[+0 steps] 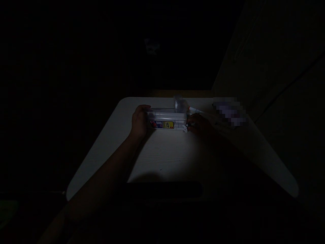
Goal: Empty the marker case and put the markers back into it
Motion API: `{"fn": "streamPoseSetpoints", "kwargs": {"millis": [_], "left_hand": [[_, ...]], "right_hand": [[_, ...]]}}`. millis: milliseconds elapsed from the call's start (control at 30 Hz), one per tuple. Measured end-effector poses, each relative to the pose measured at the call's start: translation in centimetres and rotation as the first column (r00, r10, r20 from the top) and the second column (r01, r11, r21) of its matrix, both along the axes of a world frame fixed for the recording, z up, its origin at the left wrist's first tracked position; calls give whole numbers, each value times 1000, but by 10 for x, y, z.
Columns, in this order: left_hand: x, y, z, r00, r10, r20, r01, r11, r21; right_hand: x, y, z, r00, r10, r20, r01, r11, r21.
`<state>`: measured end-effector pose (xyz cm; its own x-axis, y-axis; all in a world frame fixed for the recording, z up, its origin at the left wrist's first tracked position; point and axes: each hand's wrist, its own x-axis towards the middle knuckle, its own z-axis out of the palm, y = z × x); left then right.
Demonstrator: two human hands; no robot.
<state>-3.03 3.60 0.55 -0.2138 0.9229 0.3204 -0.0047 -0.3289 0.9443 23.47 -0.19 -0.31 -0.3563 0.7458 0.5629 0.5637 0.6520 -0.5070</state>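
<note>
Head view: clear rectangular plastic box [166,119]

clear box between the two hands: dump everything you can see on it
The clear box is long, apparently see-through plastic, lying on its side across the white table. A label with red, dark and yellow patches runs along its near face. The left hand wraps its left end; the right hand sits at its right end beside a small white piece, contact too dark to judge. Contents unreadable.

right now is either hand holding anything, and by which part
The left hand grasps the clear labelled box by its left end. The right hand is at its right end; too dark to tell a hold.
</note>
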Motion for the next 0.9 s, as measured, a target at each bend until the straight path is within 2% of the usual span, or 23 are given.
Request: {"fn": "streamPoseSetpoints", "kwargs": {"millis": [133,233,467,700,900], "left_hand": [[3,-4,4,999,25,20,-25,1000,-10],[4,-4,5,998,33,46,-31,998,-46],[6,-9,9,999,42,13,-41,998,-50],[2,-7,4,1000,3,-3,-3,1000,30],[4,-6,5,999,22,25,-21,999,-33]], "right_hand": [[6,-3,8,997,-74,-21,73,997,-36],[9,-4,11,996,-89,-28,88,996,-15],[2,-3,7,999,14,29,-13,999,-30],[2,-3,9,1000,3,29,-1,999,-49],[2,-5,11,998,-1,57,4,999,-47]]}}
